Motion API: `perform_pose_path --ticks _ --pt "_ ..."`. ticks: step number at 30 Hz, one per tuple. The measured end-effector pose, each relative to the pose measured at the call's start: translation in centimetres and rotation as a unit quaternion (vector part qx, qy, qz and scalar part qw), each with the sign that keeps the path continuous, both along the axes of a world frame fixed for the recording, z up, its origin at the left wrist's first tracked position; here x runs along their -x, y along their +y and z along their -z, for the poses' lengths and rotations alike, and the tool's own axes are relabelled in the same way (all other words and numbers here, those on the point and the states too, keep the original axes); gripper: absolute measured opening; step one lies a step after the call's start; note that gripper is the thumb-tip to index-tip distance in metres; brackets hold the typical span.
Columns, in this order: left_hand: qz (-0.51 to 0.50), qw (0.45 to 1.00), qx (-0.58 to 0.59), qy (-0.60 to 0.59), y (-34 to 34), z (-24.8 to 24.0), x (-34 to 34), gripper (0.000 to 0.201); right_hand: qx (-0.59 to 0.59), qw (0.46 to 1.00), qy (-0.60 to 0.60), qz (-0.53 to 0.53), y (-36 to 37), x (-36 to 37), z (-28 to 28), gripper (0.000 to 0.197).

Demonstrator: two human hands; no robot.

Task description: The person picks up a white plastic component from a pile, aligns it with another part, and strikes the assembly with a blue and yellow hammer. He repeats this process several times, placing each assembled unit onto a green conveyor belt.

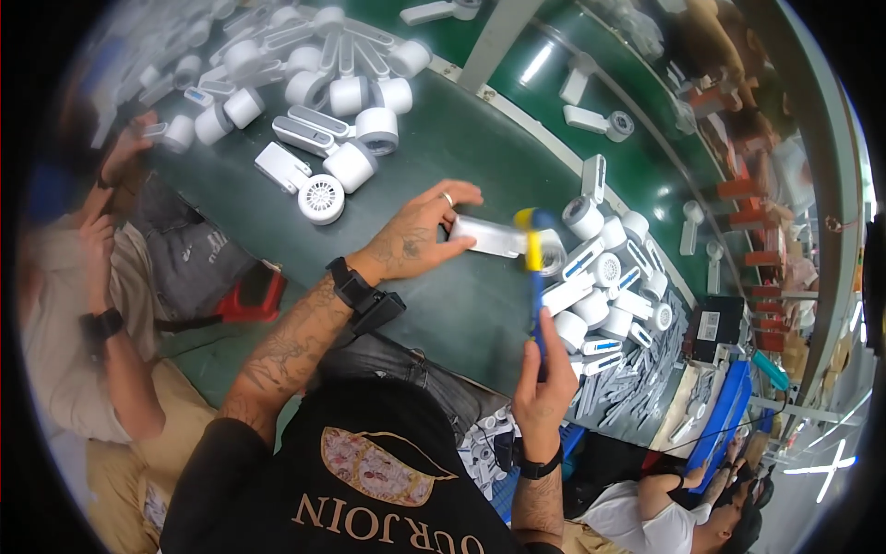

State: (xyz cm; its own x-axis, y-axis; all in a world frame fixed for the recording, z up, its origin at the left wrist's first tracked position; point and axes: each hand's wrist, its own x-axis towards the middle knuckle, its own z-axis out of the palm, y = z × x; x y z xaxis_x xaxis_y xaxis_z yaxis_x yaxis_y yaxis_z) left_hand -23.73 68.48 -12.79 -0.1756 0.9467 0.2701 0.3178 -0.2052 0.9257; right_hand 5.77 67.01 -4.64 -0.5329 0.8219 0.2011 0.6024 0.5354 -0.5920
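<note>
My left hand [406,238] is closed on the handle of a white handheld fan [491,237], holding it above the green bench. The fan's round head points right and is partly covered by a mallet [534,268] with a yellow and blue head. My right hand [543,395] grips the mallet's blue handle from below, with the tool standing roughly upright in view. Whether the mallet touches the fan I cannot tell. Close by on the right lies a heap of white fans [591,305], some showing blue strips.
More white fans [323,198] crowd the bench's far left. Grey strip-like parts [628,383] lie at the right, near a black box [718,328] and a blue tray [724,415]. Beyond a rail is a green conveyor [637,166] carrying fans. Co-workers sit on both sides.
</note>
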Motion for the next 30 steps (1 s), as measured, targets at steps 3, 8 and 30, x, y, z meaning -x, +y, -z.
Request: perform_pose_path --ticks 3,8,30 --pt "-0.024 0.998 0.006 -0.066 -0.1 -0.9 -0.2 0.038 0.006 0.996 0.07 0.058 -0.3 -0.9 -0.2 0.045" --pt "0.031 0.992 0.061 0.109 -0.5 -1.1 -0.1 0.043 0.025 0.999 0.028 0.008 -0.7 -1.0 -0.9 0.044" --pt "0.017 0.988 0.056 0.143 0.1 -0.3 -0.4 0.027 -0.022 0.997 0.043 -0.066 -1.6 0.6 0.2 0.052"
